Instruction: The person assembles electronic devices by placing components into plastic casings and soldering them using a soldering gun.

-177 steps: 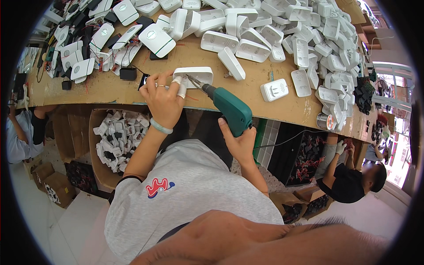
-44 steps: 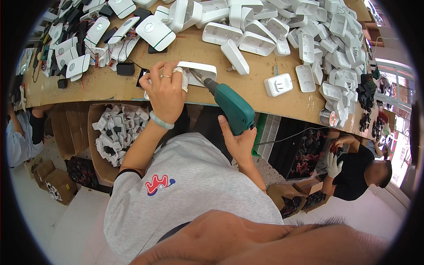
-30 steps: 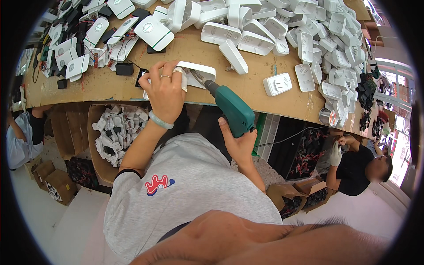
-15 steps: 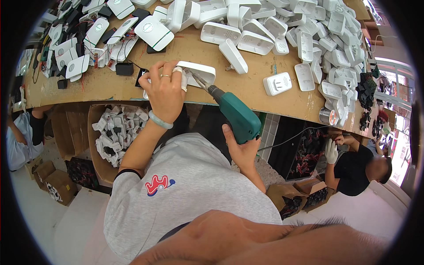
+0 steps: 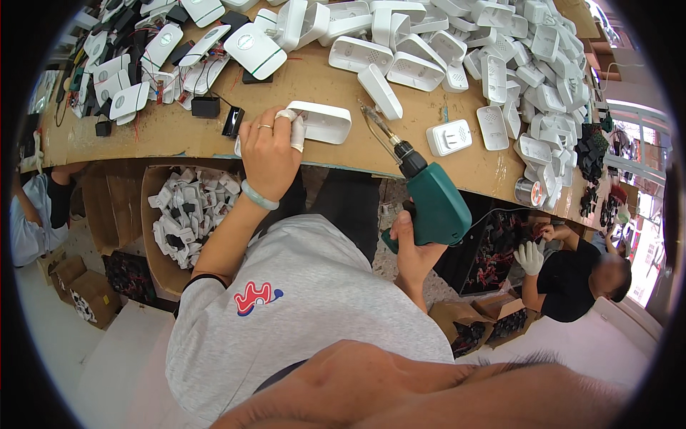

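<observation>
1. pressing down on the near end of a white plastic housing, the left hand pins it flat to the bench near the front edge; the fingers curl over the end of the shell and one fingertip wears white tape, probably to save the skin from rubbing on the plastic.

2. the right hand is wrapped tight round the grip of a green electric screwdriver, below the bench edge and close to the body. the long bit points up and away, its tip in the air just to the right of the housing and not touching it, so the tool reads as lifted clear while the shell stays held.

3. the housing lies lengthwise across the bench, between the left hand and the bit, apart from the heap behind it. that seems to give the tool a clear run at it.

4. the bench is a tan board with a curved front edge, crowded at the back and right with many more white shells, some face up, some on edge; black parts and red wires lie at the far left.

5. under the bench a cardboard box holds white and black pieces, within reach of the left arm.

6. to the right, lower down, another person in a black top with a white glove bends over boxes of dark parts.
</observation>
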Motion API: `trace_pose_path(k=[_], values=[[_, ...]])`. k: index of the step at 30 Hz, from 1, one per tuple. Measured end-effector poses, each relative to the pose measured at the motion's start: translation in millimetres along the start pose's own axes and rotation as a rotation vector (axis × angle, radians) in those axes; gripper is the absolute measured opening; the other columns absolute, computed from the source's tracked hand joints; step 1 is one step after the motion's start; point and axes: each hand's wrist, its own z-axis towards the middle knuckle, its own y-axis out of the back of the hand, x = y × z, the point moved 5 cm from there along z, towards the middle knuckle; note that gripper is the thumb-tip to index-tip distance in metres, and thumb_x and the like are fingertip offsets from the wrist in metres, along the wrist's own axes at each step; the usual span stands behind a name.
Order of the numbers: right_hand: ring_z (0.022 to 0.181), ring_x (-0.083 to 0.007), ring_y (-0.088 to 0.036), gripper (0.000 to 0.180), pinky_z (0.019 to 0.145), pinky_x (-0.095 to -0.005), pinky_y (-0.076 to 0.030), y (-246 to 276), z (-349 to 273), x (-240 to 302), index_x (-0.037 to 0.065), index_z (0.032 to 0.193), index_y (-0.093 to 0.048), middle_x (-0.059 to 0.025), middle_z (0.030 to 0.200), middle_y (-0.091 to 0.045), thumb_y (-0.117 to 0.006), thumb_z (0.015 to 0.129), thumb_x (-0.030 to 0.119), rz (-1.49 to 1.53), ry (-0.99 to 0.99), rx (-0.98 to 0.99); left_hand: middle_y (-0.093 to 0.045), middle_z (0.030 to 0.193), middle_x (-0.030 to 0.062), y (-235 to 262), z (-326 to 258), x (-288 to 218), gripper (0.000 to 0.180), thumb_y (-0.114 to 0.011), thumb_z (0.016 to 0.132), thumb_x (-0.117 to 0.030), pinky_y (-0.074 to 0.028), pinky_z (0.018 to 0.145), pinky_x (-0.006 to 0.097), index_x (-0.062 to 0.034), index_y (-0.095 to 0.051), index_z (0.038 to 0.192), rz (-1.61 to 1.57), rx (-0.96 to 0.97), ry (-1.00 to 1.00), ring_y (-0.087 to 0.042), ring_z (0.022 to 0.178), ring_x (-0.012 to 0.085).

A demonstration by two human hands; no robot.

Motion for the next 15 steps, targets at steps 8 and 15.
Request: trace_pose_path(k=[8, 15], values=[[0.053, -0.0114, -0.050, 0.026, 0.049, -0.0263, -0.042, 3, 8, -6, -0.007, 0.116, -0.053, -0.0095, 0.080, -0.058, -0.063, 0.093, -0.001, 0.016, 0.015, -0.054, -0.065, 0.067, -0.0020, 73, -38, 74, 0.020, -0.070, 0.082, 0.002, -0.041, 0.052, 0.021, -0.0028, -0.065, 0.100, -0.896, 0.317, 0.772, -0.055, 0.058, 0.0028], [0.054, -0.0109, -0.048, 0.023, 0.053, -0.0255, -0.041, 6, 22, -7, -0.008, 0.117, -0.055, -0.0067, 0.070, -0.055, -0.060, 0.096, 0.000, 0.042, 0.055, -0.062, -0.062, 0.076, -0.0003, 142, -221, 270, 0.026, -0.050, 0.087, 0.002, -0.046, 0.055, 0.024, -0.0016, -0.065, 0.108, -0.872, 0.167, 1.161, -0.054, 0.059, 0.0072]])
